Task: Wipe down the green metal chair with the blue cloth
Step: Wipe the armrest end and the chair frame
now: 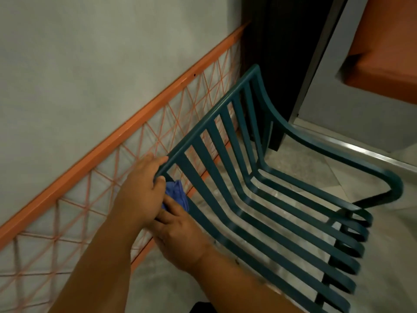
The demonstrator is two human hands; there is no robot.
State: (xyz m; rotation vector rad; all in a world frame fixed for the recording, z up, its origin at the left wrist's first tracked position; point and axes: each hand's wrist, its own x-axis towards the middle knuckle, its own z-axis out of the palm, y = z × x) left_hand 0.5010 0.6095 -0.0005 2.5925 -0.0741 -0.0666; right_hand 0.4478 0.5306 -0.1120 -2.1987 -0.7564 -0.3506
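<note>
The green metal chair has a slatted back and seat and stands at centre right, its back turned to the wall. My left hand is closed on the left corner of the backrest's top rail, with the fingers over the top. The blue cloth is bunched against the chair's left side post just below that corner. My right hand comes in from below, its fingers pressing the cloth onto the post. Most of the cloth is hidden between the two hands.
An orange rail with a string lattice runs along the grey wall right behind the chair. A dark door frame stands beyond the backrest. An orange cushion sits at the upper right, past a metal threshold. The floor is tiled.
</note>
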